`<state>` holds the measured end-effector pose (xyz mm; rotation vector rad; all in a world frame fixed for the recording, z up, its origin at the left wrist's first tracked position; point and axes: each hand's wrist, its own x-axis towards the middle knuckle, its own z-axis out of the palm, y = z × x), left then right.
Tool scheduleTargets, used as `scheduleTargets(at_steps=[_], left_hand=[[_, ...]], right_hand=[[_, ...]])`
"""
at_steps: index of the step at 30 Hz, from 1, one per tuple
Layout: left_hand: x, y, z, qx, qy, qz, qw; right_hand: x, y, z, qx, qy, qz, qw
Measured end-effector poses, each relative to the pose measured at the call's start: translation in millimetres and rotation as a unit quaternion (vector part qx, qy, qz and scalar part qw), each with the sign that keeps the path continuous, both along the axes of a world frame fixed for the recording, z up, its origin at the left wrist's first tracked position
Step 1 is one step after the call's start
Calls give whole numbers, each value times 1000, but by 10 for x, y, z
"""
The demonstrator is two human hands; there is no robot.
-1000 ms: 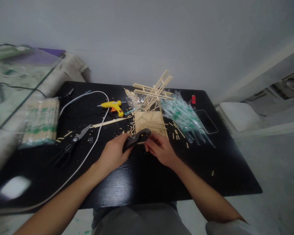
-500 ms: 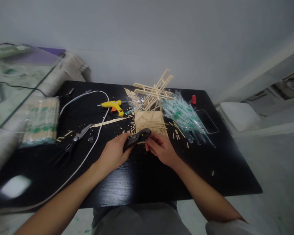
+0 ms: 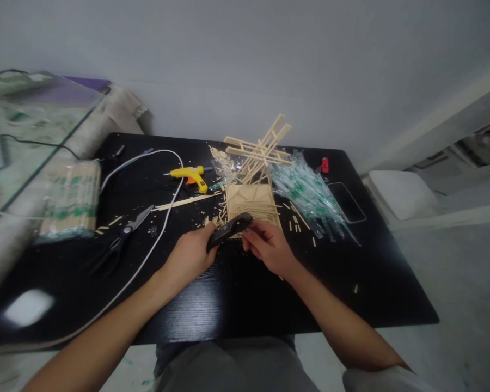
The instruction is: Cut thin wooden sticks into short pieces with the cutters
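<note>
My left hand (image 3: 191, 250) is closed around the handles of a dark hand cutter (image 3: 228, 230), whose head points to the right. Beside that head, my right hand (image 3: 269, 246) is closed in a pinch on a thin wooden stick (image 3: 281, 278); only a short end shows below the hand, the rest is hidden. Just beyond both hands lies a flat panel of wooden sticks (image 3: 249, 193), with loose sticks (image 3: 255, 207) piled on it. Behind the panel stands a windmill-like frame of crossed sticks (image 3: 263, 149).
Left on the black table (image 3: 310, 294) lie a yellow glue gun (image 3: 190, 175), scissors (image 3: 124, 234), a white cable (image 3: 159, 239) and a bagged stick bundle (image 3: 71, 198). Rightward are plastic wrappers (image 3: 308, 188), a phone (image 3: 347, 201) and a red object (image 3: 325, 164). Cut bits (image 3: 296, 223) are scattered around.
Both hands and the cutter keep nearly the same place. A short stick end now shows below my right hand. The whole view has shifted slightly.
</note>
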<state>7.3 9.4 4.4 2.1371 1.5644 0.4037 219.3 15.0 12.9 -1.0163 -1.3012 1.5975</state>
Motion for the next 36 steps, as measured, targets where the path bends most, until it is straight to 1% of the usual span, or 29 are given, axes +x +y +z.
scheduleTargets(at_steps=[6, 11, 17, 21, 24, 28, 32, 36], left_hand=[[2, 14, 1, 13, -1, -2, 1000], [-10, 23, -2, 18, -31, -16, 999], [-37, 15, 7, 15, -95, -44, 994], [-34, 16, 13, 12, -114, -53, 992], [-35, 10, 22, 11, -104, -51, 993], [-46, -7, 35, 13, -72, -37, 997], [-46, -8, 39, 11, -54, -30, 998], [-31, 9, 32, 19, -43, -19, 999]], right_hand=[[3, 10, -6, 1, -3, 1, 1000], [39, 38, 17, -6, 11, 42, 999], [79, 58, -3, -67, 69, 99, 990], [78, 66, -49, -112, 106, 124, 980], [72, 63, -64, -130, 119, 126, 976], [69, 51, -53, -132, 116, 116, 978], [65, 51, -38, -119, 93, 95, 984], [44, 59, -5, -86, 69, 67, 992]])
